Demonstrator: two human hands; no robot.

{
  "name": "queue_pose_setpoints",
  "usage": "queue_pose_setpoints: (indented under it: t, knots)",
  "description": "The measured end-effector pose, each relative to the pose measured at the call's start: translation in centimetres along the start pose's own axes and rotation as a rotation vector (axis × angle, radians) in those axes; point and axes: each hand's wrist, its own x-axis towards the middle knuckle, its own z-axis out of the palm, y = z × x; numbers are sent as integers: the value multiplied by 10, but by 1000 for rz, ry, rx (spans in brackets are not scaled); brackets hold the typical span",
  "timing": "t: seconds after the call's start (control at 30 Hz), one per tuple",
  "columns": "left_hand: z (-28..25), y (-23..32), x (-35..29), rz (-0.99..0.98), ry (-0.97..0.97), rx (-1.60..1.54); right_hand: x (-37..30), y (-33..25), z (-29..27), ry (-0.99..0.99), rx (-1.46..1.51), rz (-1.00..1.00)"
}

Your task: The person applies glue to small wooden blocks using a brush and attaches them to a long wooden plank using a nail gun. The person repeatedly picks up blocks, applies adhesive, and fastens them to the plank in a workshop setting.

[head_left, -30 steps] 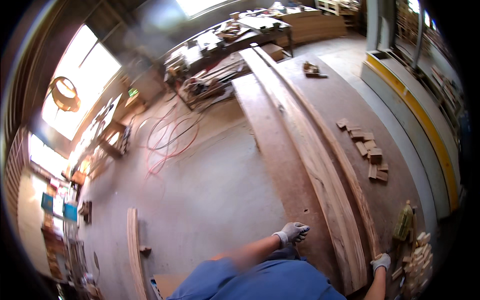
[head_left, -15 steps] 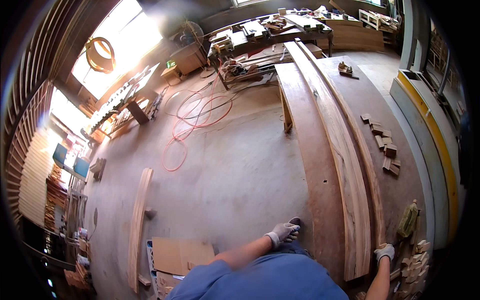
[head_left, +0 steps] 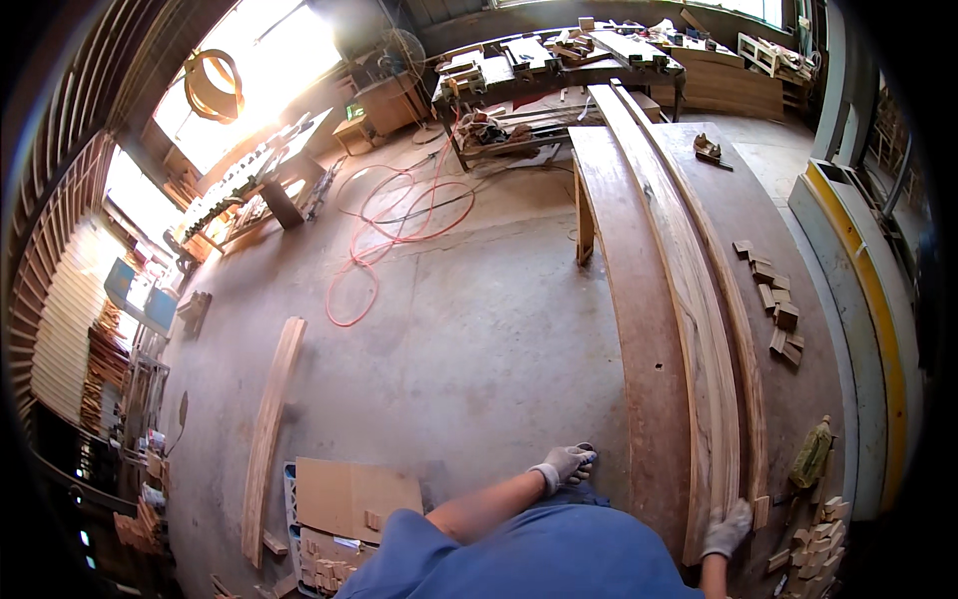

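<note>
My left hand (head_left: 567, 466), in a pale work glove, is held in front of my body at the workbench's left side. Its fingers are closed round a small dark object too unclear to name. My right hand (head_left: 728, 529), also gloved, rests at the near end of a long, wide wooden board (head_left: 701, 379), thumb and fingers apart. Beside that board lies a narrower wooden strip (head_left: 750, 419). A small wooden block (head_left: 761, 512) sits at the strip's near end, just right of my right hand. Both long pieces lie lengthwise on a brown workbench top (head_left: 654, 429).
Several small wood blocks (head_left: 783, 317) and a hand plane (head_left: 710, 150) lie on the bench. A green bottle (head_left: 811, 454) and piled blocks (head_left: 820, 544) are near right. Leftward on the floor are a long timber (head_left: 272, 439), cardboard (head_left: 359, 496) and a red hose (head_left: 357, 262).
My right hand has moved left from the narrow strip's near end to the wide board's end. The small block now shows where it was. My left hand stays almost in place.
</note>
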Motion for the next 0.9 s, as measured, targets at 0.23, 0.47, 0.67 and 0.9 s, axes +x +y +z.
queue_pose_setpoints:
  t: [0.23,0.47,0.67,0.9]
  knots:
    - [9,1,-3,28,24,130,-56,-63,-30,-169,29,-14]
    - [14,1,-9,63,99,154,-88,-57,-57,-149,98,89]
    - [10,4,-20,41,76,226,-114,-35,-51,-122,264,464]
    - [11,3,-14,80,47,127,-114,-47,-42,-31,649,635]
